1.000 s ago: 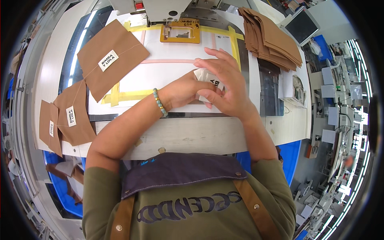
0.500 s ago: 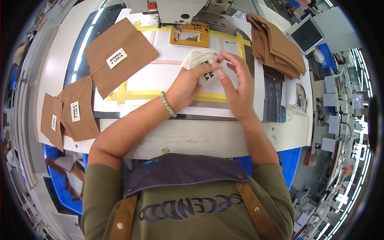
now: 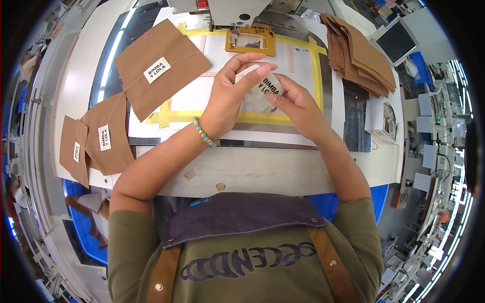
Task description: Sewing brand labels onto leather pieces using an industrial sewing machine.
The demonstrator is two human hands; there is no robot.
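Observation:
Above the white work surface I hold a small stack of white labels (image 3: 266,91) with dark lettering between both hands. My left hand (image 3: 226,96) pinches the stack's left side, thumb laid along the upper edge and fingers curled behind. On the other side my right hand (image 3: 301,106) closes thumb and fingers on the labels' lower right corner. The fingers partly cover the stack, so its back is hidden. Just beyond my hands, a yellow clamp frame (image 3: 230,46) with a window lies beneath the sewing machine head (image 3: 235,14).
To the left, brown pieces (image 3: 174,48) joined by thread each bear a white label. A pile of brown pieces (image 3: 361,58) lies at the far right, near a white open box (image 3: 374,121). Yellow tape (image 3: 202,116) borders the white sheet. A blue bin (image 3: 83,222) sits below the table.
My left hand has shifted its grip, its fingers now raised behind the labels. The right hand has moved lower and closed on their corner. The fanned stack looks squarer, and the view has shifted slightly.

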